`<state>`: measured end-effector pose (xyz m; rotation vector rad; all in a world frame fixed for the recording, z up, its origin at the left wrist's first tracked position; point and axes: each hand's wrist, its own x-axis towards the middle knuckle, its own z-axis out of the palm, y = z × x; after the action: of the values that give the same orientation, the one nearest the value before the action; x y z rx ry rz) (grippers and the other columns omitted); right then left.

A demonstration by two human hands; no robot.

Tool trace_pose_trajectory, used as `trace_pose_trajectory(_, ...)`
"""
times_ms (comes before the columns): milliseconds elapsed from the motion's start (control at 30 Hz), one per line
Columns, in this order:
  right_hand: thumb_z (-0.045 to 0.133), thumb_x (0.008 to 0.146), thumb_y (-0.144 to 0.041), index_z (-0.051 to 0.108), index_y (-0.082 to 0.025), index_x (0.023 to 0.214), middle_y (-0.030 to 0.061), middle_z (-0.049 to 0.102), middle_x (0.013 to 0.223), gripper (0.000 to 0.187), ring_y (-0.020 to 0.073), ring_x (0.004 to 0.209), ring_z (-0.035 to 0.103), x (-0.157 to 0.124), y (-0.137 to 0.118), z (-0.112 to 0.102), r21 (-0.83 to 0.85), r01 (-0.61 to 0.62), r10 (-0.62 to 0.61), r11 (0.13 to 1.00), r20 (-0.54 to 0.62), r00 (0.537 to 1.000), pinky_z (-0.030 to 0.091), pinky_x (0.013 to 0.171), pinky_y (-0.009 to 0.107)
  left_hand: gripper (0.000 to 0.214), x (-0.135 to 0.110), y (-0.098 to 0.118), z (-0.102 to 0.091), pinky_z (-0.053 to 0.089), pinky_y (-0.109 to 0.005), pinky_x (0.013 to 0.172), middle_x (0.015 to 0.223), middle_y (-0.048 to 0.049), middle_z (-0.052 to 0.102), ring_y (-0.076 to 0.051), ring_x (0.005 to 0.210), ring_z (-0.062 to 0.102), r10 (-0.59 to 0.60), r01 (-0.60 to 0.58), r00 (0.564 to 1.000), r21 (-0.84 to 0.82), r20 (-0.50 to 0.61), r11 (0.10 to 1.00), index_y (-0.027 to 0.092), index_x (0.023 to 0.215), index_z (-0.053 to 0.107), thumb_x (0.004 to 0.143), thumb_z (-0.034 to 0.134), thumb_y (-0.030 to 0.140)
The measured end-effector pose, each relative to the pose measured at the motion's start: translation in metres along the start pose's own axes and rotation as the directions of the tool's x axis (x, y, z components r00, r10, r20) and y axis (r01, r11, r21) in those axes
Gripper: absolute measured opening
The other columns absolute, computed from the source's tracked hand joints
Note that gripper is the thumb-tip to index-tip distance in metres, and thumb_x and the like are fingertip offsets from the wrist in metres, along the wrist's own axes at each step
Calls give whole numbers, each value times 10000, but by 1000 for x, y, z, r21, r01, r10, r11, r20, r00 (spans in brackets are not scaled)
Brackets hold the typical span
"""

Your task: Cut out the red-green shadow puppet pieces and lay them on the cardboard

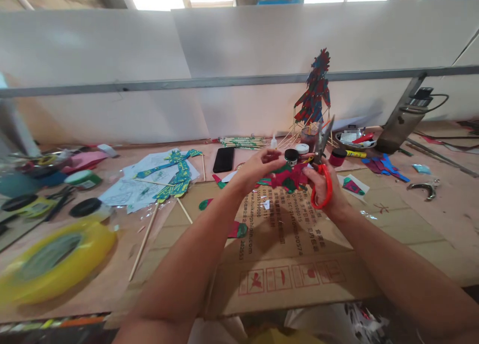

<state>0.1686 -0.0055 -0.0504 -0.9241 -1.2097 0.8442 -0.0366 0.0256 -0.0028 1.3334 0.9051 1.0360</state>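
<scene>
My right hand (331, 194) is wrapped around the red-handled scissors (321, 187), whose blades point up and away from me. Its thumb also rests at the right end of a crimson and green painted cutout (286, 178), raised a little above the cardboard. At the cutout's left side is my left hand (258, 167), fingers bent over its edge; part of that grip is hidden. Similar painted pieces lie around, one (237, 229) on the cardboard (269, 254) and another (353, 185) on white paper to the right. Small paint jars (291, 157) stand just beyond my hands.
A phone (223, 159) and blue-green painted figure (174, 172) on sticks lie left, with paper sheets. Yellow tape (56, 259) is at front left. A red-blue stick figure (314, 92) stands at the back. At right are a bottle (402, 122) and blue pieces (385, 167).
</scene>
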Motion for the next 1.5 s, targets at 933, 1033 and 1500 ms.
trace_pose_trajectory(933, 687, 947, -560, 701, -293, 1041, 18, 631, 768, 283, 258, 770, 613, -7, -24, 3, -233, 37, 29, 972, 274, 961, 540, 784, 419, 277, 1, 5, 12, 578, -262, 639, 756, 9, 766, -151, 680, 712, -39, -139, 940, -484, -339, 864, 195, 797, 693, 609, 893, 234)
trace_pose_trajectory(1033, 700, 934, -601, 745, -309, 1018, 23, 664, 740, 308, 279, 765, 642, -4, -24, -1, -299, 64, 43, 952, 335, 941, 541, 781, 429, 257, 0, 12, 5, 565, -245, 598, 734, 5, 761, -148, 650, 710, -13, -165, 933, -459, -359, 873, 193, 781, 690, 616, 885, 224)
trace_pose_trajectory(1500, 709, 926, -641, 771, -305, 1036, -3, 646, 656, 359, 228, 628, 588, -5, -31, -5, -327, 58, 85, 943, 405, 910, 490, 678, 374, 224, -3, 19, 5, 541, -235, 513, 702, -7, 752, -153, 574, 697, -15, -134, 941, -415, -337, 900, 171, 771, 711, 617, 873, 186)
